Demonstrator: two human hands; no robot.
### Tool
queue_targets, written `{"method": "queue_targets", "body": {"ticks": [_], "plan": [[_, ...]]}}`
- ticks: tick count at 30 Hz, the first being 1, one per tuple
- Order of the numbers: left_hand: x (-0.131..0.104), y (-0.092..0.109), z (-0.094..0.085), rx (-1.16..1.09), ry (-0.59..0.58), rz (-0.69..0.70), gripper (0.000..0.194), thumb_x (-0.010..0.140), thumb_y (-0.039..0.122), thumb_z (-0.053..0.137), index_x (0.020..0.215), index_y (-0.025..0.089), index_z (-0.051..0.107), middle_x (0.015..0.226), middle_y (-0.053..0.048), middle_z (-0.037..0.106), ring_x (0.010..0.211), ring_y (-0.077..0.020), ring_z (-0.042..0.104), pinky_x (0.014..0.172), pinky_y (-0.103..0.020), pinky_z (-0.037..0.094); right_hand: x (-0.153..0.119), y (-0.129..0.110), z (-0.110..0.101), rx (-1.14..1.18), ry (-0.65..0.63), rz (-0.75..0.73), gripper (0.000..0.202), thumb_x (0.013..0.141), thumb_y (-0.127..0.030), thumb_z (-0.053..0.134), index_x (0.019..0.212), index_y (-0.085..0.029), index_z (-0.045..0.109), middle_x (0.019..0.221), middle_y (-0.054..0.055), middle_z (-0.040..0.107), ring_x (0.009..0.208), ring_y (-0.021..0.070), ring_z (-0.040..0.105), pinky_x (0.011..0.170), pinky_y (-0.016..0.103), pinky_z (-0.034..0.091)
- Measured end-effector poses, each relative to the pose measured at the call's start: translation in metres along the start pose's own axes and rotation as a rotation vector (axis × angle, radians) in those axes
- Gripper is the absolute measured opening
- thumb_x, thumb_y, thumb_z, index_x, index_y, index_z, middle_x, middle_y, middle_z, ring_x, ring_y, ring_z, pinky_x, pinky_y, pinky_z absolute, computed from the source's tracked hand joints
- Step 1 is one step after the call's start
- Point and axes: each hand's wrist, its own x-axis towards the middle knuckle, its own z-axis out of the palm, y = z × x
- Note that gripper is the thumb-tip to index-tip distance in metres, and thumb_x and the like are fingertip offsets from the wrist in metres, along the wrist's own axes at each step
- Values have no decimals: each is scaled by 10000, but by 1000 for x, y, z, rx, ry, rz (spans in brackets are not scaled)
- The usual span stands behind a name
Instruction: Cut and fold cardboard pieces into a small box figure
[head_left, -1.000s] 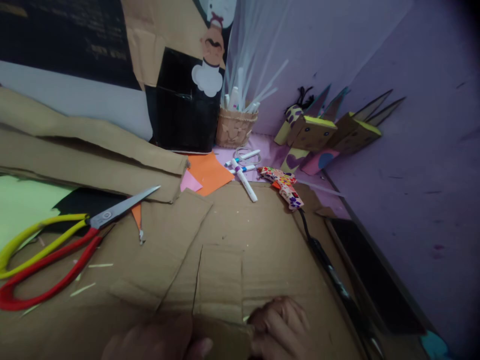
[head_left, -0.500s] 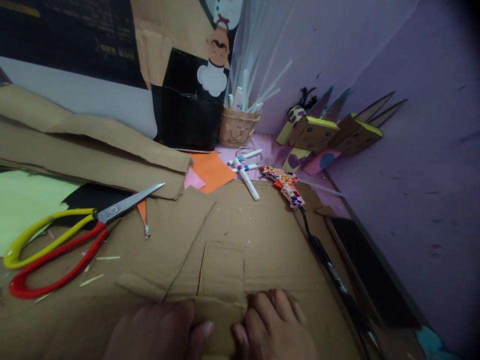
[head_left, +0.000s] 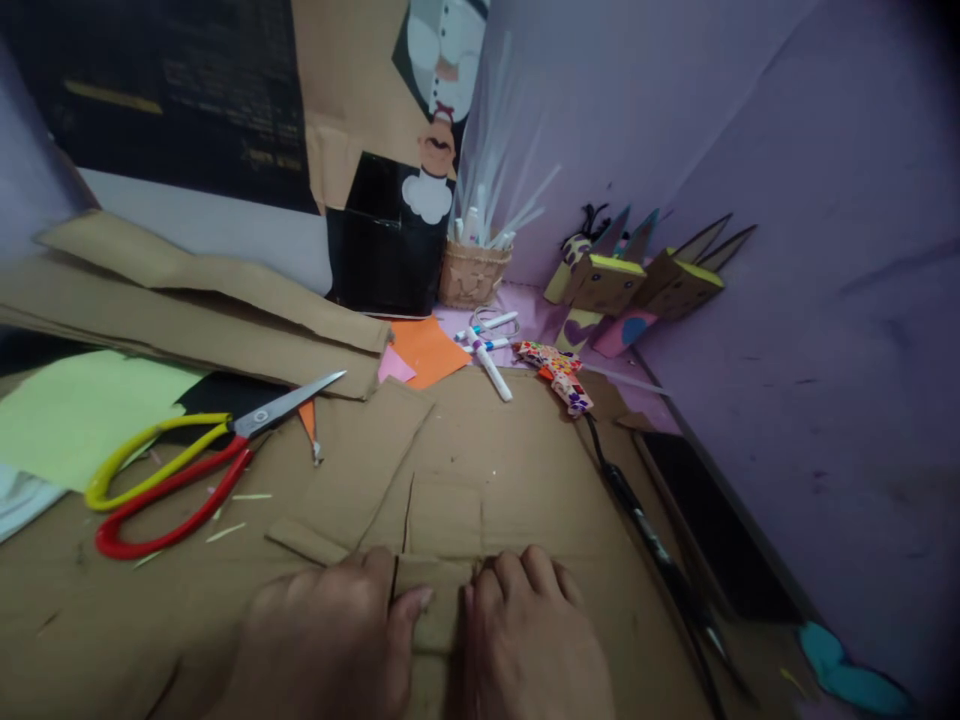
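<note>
Between my two hands is a small folded piece of cardboard (head_left: 437, 622), with a crease across it and a flap (head_left: 447, 515) lying out beyond the fingers. My left hand (head_left: 330, 630) grips its left side, fingers curled and the thumb resting on top. On the opposite side my right hand (head_left: 536, 630) has its fingers bent around the edge. The undersides of both hands, and the piece's near end, are partly hidden. Left of them lie large scissors (head_left: 244, 428) with one yellow and one red handle, blades together.
Cardboard (head_left: 525, 480) covers the work surface. A flower-patterned glue gun (head_left: 559, 375) with a black cord lies at the right, near a dark flat panel (head_left: 720, 525). Beyond are white markers (head_left: 491, 365), a basket of glue sticks (head_left: 474, 275), cardboard animal figures (head_left: 607, 285) and cardboard strips (head_left: 195, 310).
The view has shifted, so the scissors appear farther right and the figures farther left. Both hands show higher in the picture, still gripping the cardboard piece.
</note>
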Motion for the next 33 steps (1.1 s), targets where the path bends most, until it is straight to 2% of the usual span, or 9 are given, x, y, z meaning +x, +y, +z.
{"method": "queue_targets", "body": {"ticks": [5, 12, 16, 20, 22, 25, 29, 31, 33], "plan": [[1, -4, 6, -156, 63, -34, 235, 805, 304, 374, 758, 189, 574, 741, -70, 667, 639, -236, 633, 500, -279, 347, -5, -10, 2, -48, 63, 93, 50, 612, -153, 572, 579, -190, 564, 577, 103, 557, 620, 270, 492, 575, 412, 326], [10, -9, 7, -525, 0, -117, 157, 730, 347, 484, 755, 202, 539, 606, -2, 592, 586, -171, 567, 514, -245, 316, -6, -10, -15, -5, 107, 76, 194, 775, -116, 467, 633, -168, 589, 633, 96, 599, 647, 238, 510, 634, 392, 332], [14, -10, 15, -797, 117, -68, 85, 682, 275, 515, 670, 193, 492, 597, 22, 548, 600, -152, 521, 548, -242, 330, -11, -9, -17, 55, 163, 100, 229, 805, -121, 438, 651, -178, 597, 651, 77, 602, 679, 223, 504, 662, 368, 337], [16, -7, 15, -1203, 130, 47, 157, 629, 193, 554, 657, 196, 400, 547, 79, 410, 524, -100, 442, 505, -205, 321, -15, -5, -11, 154, 244, 148, 283, 823, -119, 402, 621, -180, 590, 661, 73, 598, 698, 214, 507, 682, 360, 354], [16, -6, 9, -1352, 155, 106, 193, 656, 181, 551, 717, 204, 370, 576, 86, 429, 534, -93, 462, 518, -200, 345, -11, 0, -10, 335, 308, 215, 291, 844, -167, 385, 622, -177, 574, 664, 67, 583, 696, 209, 510, 682, 361, 372], [18, -7, -1, -1533, 163, 177, 251, 697, 217, 554, 822, 220, 336, 670, 57, 539, 624, -131, 559, 581, -240, 425, 4, 8, -19, 918, 334, 342, 172, 812, -322, 488, 854, -175, 567, 761, 46, 595, 705, 184, 547, 653, 315, 431], [27, -12, -8, -1557, 210, 219, 370, 690, 235, 590, 947, 224, 324, 661, 35, 586, 650, -180, 607, 595, -279, 456, 31, 5, -39, 1720, 20, 173, 460, 681, -357, 651, 1087, -179, 526, 979, 74, 634, 853, 207, 607, 711, 302, 476], [31, -15, -7, -1584, 214, 231, 436, 699, 260, 600, 1024, 219, 311, 646, 35, 595, 638, -179, 609, 579, -268, 453, 41, 0, -42, 1873, -57, 114, 481, 643, -306, 693, 1079, -171, 540, 971, 73, 653, 861, 224, 622, 729, 326, 482], [34, -19, -6, -1638, 225, 215, 513, 714, 326, 606, 1099, 212, 289, 576, 65, 561, 535, -142, 570, 506, -221, 419, 48, -4, -37, 1917, -35, 143, 468, 613, -270, 716, 1039, -159, 559, 921, 71, 674, 820, 229, 637, 726, 347, 489]]}}
